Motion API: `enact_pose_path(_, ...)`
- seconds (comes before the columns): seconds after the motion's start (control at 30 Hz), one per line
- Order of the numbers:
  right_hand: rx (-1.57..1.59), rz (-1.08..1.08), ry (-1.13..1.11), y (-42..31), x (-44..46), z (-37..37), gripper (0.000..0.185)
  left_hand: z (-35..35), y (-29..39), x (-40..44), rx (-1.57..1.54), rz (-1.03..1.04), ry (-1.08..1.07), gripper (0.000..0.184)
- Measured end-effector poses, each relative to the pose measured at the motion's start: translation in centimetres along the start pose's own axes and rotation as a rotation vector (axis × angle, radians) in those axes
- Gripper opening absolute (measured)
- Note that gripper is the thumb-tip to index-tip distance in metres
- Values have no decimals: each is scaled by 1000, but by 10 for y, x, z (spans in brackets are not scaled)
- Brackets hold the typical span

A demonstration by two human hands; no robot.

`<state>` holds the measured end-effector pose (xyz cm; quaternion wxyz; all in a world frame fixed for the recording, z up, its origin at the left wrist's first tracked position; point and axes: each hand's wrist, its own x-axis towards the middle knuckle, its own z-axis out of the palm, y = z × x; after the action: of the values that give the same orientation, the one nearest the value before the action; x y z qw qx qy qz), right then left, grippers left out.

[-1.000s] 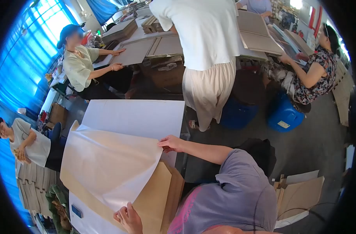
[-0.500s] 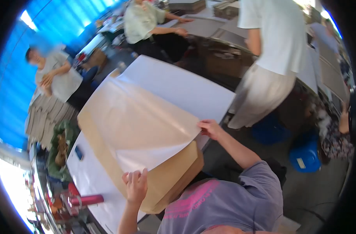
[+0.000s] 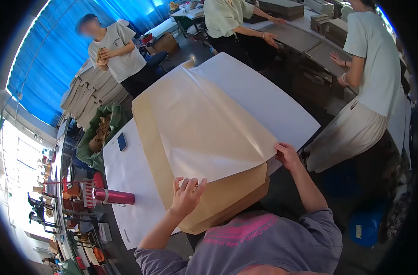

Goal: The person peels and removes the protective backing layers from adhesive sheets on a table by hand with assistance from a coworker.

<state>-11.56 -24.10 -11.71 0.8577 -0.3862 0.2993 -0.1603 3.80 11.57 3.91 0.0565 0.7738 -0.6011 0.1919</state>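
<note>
A large glossy, translucent sheet (image 3: 213, 123) lies over a stack of brown paper (image 3: 232, 195) on a white-topped table (image 3: 117, 167). My right hand (image 3: 286, 155) pinches the sheet's right corner. At the near left corner, my left hand (image 3: 188, 195) has its fingers curled and closed on the sheet's edge; the exact grip is partly hidden. Between my hands the near edge of the sheet runs slantwise above the brown stack, whose near end stays uncovered. Soft creases cross the sheet toward its far end.
On the table's left side are a phone (image 3: 122, 142) and a pink metal flask (image 3: 113, 196). A green sack (image 3: 92, 144) stands beyond its left edge. One person (image 3: 119, 52) stands at the far left; two others work at a table behind. A blue bin (image 3: 367, 227) is at right.
The view has turned, so the scene sits further right. The sheet's near edge looks flatter and straighter between my hands. My left hand has closed at the near left corner; my right keeps its hold.
</note>
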Motion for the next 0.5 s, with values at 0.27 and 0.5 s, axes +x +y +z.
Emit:
enact_pose_path(0.27,154,31,-51,4,2,-5,11,-6,3,-4,14,-2,-56,39)
enact_pose_path(0.5,281,154,-68,17,11,-23,11,3,12,-16,97,-44,55,48)
